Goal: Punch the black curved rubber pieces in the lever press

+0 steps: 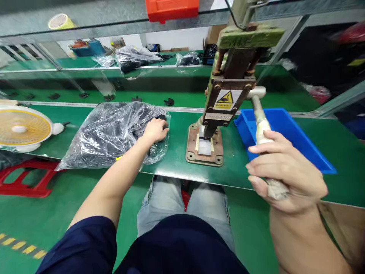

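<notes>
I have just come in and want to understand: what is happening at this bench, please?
A person grips the lever of a press with the right hand. The left hand is at the opening of a clear plastic bag of dark parts; whether it holds one cannot be seen. The press stands on the green bench, between the bag and a blue bin.

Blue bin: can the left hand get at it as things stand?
Probably not directly: the press stands between the blue bin and the left hand, which is at the clear bag.
</notes>
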Action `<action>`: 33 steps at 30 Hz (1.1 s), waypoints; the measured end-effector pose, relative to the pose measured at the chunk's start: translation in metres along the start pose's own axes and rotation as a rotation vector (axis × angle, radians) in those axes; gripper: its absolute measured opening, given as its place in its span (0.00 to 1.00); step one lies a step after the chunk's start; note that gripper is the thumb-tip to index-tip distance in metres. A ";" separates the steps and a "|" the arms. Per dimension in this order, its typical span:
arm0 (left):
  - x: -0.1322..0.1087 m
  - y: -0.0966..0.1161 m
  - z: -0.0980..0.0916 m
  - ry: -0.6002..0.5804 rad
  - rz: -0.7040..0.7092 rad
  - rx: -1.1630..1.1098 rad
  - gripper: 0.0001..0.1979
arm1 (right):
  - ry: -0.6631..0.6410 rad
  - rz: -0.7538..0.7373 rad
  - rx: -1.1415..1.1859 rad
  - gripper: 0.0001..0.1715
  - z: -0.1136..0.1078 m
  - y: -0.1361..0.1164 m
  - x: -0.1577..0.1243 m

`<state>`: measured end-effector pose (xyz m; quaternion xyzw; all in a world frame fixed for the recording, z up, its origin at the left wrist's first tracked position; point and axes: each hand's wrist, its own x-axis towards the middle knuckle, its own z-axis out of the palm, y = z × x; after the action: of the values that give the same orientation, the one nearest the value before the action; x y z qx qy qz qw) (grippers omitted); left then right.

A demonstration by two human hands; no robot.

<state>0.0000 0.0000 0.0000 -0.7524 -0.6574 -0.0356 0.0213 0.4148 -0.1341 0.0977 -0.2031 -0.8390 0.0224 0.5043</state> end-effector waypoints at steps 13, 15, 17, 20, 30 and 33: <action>0.040 0.001 -0.003 -0.285 0.086 0.257 0.31 | 0.350 0.033 0.019 0.14 0.035 -0.003 -0.005; 0.045 0.005 -0.003 -0.294 0.080 0.284 0.30 | 0.354 0.035 0.013 0.15 0.035 -0.004 -0.004; 0.048 0.009 -0.001 -0.293 0.067 0.302 0.29 | 0.349 0.033 0.012 0.15 0.034 -0.004 -0.004; 0.052 0.013 0.002 -0.266 0.040 0.313 0.28 | 0.354 0.029 0.030 0.15 0.035 -0.005 -0.003; 0.037 0.019 -0.002 0.077 -0.197 -0.452 0.16 | 0.401 0.013 0.066 0.13 0.040 -0.005 -0.004; 0.017 0.047 -0.003 -0.025 -0.230 -1.002 0.15 | 0.433 0.019 0.084 0.13 0.043 -0.005 -0.006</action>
<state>0.0488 0.0100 0.0054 -0.5933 -0.6383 -0.3395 -0.3539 0.3790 -0.1337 0.0735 -0.1898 -0.7076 0.0182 0.6804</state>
